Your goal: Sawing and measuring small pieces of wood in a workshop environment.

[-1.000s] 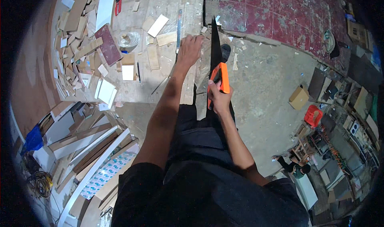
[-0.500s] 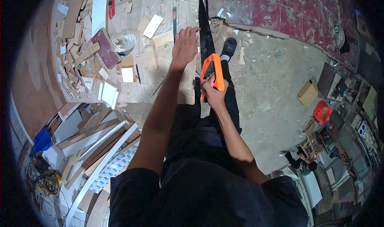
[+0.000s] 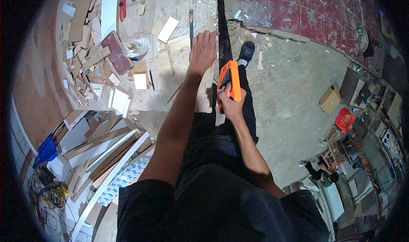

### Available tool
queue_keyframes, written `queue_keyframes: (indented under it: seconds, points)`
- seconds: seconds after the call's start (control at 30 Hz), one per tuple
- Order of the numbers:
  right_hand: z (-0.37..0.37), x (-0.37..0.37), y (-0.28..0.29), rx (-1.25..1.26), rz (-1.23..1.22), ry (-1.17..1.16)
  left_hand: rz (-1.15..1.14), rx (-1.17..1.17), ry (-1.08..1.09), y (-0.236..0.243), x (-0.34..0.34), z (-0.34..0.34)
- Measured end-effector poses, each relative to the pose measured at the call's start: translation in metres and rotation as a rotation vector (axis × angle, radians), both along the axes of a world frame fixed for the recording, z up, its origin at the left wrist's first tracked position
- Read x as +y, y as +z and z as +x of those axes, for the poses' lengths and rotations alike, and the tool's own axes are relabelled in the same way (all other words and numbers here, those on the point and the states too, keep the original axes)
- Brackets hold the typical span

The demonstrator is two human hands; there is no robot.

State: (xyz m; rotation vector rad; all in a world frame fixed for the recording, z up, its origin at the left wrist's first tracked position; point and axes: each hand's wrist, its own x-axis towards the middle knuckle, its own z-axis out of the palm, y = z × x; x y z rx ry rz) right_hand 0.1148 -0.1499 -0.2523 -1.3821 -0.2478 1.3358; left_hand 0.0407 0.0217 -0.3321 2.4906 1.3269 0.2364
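My right hand [image 3: 231, 103] is closed round the orange handle [image 3: 235, 82] of a handsaw. Its dark blade [image 3: 225, 50] runs away from me along the right edge of the wooden workbench [image 3: 187, 101]. On the bench top by that edge, my left hand [image 3: 203, 52] lies palm down with its fingers stretched forward, the thumb reaching toward the blade. Whatever lies under the palm is hidden. Just left of those fingers is a narrow dark strip-shaped tool [image 3: 191, 22]. Small wood offcuts [image 3: 179, 43] and a white-faced block [image 3: 168, 29] lie further left.
Scrap wood is heaped at the bench's left, beside a maroon board [image 3: 117, 54], a clear plastic cup [image 3: 138, 48] and a red-handled tool [image 3: 122, 5]. Boards [image 3: 106, 148] lean below. Rightward on the floor are a cardboard box [image 3: 329, 99], a red basket [image 3: 344, 119] and another person [image 3: 326, 178].
The whole view has shifted slightly, so the bench appears a little further right. The saw seems marginally nearer to me; both hands keep their places and grip.
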Motion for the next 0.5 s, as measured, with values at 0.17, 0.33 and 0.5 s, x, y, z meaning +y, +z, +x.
queue_keyframes:
  seconds: [0.17,0.33,0.5]
  points:
    - [-0.001,0.007,-0.013,-0.076,-0.007,0.026,-0.020,0.002,0.005,0.002,-0.001,-0.001]
    - [0.004,0.040,-0.032,0.122,-0.153,-0.037,-0.023,-0.049,0.008,0.002,0.000,0.002]
    - [-0.005,-0.004,-0.029,-0.439,-0.056,0.146,-0.049,-0.007,0.018,0.001,0.000,-0.001]
